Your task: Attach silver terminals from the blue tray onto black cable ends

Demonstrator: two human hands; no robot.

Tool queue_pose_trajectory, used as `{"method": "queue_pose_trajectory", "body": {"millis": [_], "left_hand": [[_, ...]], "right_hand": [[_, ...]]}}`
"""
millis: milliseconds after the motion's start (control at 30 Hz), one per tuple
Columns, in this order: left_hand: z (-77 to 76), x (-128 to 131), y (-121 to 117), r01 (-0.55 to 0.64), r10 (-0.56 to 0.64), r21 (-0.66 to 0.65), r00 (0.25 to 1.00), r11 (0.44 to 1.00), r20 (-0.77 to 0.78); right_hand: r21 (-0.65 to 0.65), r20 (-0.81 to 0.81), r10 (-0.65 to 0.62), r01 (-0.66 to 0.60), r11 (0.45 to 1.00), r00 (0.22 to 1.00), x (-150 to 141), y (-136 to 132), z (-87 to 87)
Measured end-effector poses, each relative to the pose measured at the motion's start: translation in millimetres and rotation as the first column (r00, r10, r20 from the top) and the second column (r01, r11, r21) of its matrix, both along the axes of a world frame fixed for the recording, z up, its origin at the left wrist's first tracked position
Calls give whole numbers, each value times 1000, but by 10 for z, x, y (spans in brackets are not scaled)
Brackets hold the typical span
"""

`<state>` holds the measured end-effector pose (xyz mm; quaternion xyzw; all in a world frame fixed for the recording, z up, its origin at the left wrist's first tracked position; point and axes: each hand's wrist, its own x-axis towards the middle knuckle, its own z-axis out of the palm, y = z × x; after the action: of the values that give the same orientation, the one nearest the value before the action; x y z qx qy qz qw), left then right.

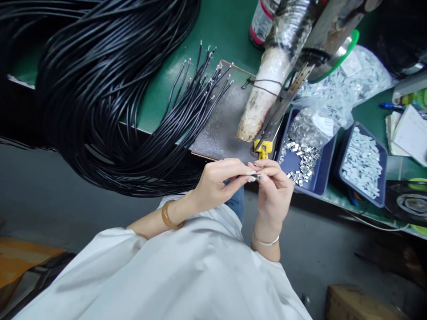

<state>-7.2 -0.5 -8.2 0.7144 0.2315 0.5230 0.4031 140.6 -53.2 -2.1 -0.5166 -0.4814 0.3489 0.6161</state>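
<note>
My left hand and my right hand meet in front of my body at the table's edge, fingertips nearly touching. Between thumb and forefinger, my left hand pinches the end of a thin black cable. My right hand is closed in a pinch at the tip of that cable, where a small pale and metallic bit shows; its exact kind is hidden by the fingers. Just beyond my hands lies a yellow-handled tool. A big bundle of black cables lies to the left, its stripped ends fanned over a dark plate.
A blue bin holds small metal shells and a plastic bag. Another bin contains pale small parts. A wrapped tube slants down over the plate. Beyond are a bottle, bags of parts and paper slips.
</note>
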Motion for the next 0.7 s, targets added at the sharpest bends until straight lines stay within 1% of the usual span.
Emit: {"method": "queue_pose_trajectory", "body": {"millis": [33, 67, 100, 167, 200, 233, 267, 333, 400, 467, 500, 533, 567, 600, 633, 700], "left_hand": [[5, -6, 1, 31, -31, -42, 999, 999, 19], [13, -14, 4, 73, -70, -113, 997, 991, 31], [26, -23, 8, 123, -117, -207, 992, 971, 42], [60, -42, 21, 206, -193, -404, 979, 891, 74], [78, -50, 28, 230, -212, -475, 973, 849, 92], [95, -56, 36, 241, -217, -519, 970, 820, 107], [110, -60, 44, 239, -212, -537, 971, 809, 114], [130, -64, 58, 223, -198, -529, 975, 819, 105], [139, -65, 65, 203, -190, -479, 979, 854, 75], [138, -62, 64, 193, -197, -431, 980, 881, 38], [135, -59, 61, 200, -210, -431, 977, 880, 24], [132, -54, 55, 217, -232, -454, 973, 864, 24], [129, -47, 49, 245, -260, -498, 965, 832, 39], [127, -38, 43, 275, -285, -552, 956, 787, 71], [125, -28, 38, 304, -297, -605, 948, 736, 114], [123, -7, 36, 338, -274, -683, 939, 648, 205]], "right_hand": [[-12, -60, 41, -42, 999, 997, -1, 11, -11], [-18, -86, 50, -51, 999, 995, -2, 19, -11], [-15, -75, 17, -18, 1000, 997, -5, 21, 0], [27, 31, -123, 122, 992, 992, -4, 13, 50], [60, 100, -188, 183, 981, 977, 1, 4, 83], [86, 168, -223, 212, 974, 960, 11, -5, 115], [93, 226, -221, 205, 974, 949, 24, -14, 142], [59, 288, -145, 133, 989, 947, 56, -25, 173], [18, 281, -70, 67, 998, 957, 76, -27, 167], [-1, 246, -24, 26, 1000, 969, 73, -25, 137], [0, 237, -19, 19, 1000, 971, 64, -24, 118], [10, 243, -28, 26, 1000, 970, 51, -22, 100], [31, 266, -52, 46, 998, 963, 39, -20, 85], [68, 302, -99, 82, 994, 948, 28, -17, 75], [122, 340, -167, 133, 984, 925, 22, -14, 71], [244, 382, -338, 258, 935, 860, 25, -5, 78]]}}
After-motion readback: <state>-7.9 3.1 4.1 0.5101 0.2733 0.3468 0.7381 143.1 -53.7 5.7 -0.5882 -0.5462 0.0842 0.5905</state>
